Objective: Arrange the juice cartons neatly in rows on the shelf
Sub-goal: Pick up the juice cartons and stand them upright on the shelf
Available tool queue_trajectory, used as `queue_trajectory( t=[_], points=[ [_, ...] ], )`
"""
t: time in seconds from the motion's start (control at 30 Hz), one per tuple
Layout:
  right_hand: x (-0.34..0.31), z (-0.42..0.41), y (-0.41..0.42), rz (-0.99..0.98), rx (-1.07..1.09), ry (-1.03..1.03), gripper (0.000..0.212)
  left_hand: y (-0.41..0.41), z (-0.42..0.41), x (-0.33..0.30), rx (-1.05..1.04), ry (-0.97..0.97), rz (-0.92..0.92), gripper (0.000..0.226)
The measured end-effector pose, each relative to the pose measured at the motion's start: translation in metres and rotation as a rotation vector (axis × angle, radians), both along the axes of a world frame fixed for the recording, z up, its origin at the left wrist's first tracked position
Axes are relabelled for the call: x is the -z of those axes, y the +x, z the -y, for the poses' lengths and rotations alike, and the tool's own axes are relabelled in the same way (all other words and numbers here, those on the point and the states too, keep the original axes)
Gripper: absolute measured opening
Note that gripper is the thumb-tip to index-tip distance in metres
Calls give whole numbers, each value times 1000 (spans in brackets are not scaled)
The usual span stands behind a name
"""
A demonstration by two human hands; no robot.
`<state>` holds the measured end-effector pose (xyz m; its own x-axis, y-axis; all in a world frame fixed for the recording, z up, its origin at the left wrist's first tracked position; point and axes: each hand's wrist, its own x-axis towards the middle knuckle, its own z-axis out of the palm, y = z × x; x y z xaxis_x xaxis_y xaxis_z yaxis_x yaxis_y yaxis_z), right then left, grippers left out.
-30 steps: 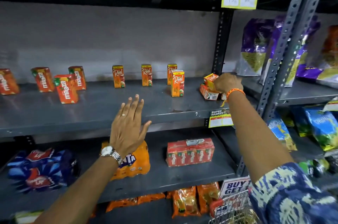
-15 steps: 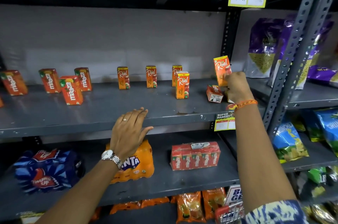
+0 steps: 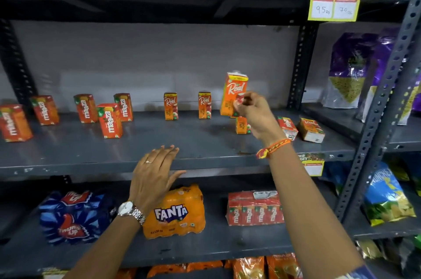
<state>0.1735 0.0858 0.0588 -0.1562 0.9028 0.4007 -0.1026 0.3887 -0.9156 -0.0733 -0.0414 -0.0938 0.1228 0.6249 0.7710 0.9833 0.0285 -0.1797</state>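
Holding a Real carton (image 3: 234,94) upright, right hand (image 3: 257,117) above shelf (image 3: 205,144).

Partly hidden cartons on the shelf (image 3: 68,153)
Right hand (image 3: 257,117) covers the upper part of one carton (image 3: 242,125); leftmost carton (image 3: 13,122) cut off by the frame.

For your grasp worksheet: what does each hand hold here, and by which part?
Right hand pinches a Real carton by its lower right side. Left hand holds nothing.
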Motion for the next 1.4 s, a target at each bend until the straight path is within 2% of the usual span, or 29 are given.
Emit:
queue_trajectory(
  t=[0.2, 0.47, 0.9, 0.97, 1.03, 1.13, 1.17, 1.23, 1.3, 1.4],
  points=[
    [18, -13, -56, 225, -60, -12, 23, -4, 5, -1, 2, -2, -10, 63],
    [39, -29, -74, 481, 35, -64, 37, 1, 5, -1, 0, -7, 39, 60],
    [40, -21, -71, 599, 54, -43, 42, 4, 9, -4, 7, -53, 83, 61],
    [34, -14, -55, 553, 59, -34, 43, 5, 9, -5, 4, -50, 86, 63],
    [29, -7, -26, 489, 164, -1, 41, 7, 9, -5, -3, -33, 89, 64],
    [31, 2, 32, 621, 632, 179, 26, 14, 7, -4, -5, -9, 80, 66],
    [33, 5, 51, 673, 799, 222, 30, 17, 5, -4, 2, -5, 70, 66],
    [37, 7, 76, 754, 1041, 185, 39, 24, 0, -3, 27, -4, 47, 66],
    [36, 4, 88, 814, 1130, 41, 44, 30, -7, -3, 55, 2, 31, 64],
    [31, -7, 91, 958, 1100, -115, 46, 36, -17, 1, 86, 33, 54, 62]
  ],
)
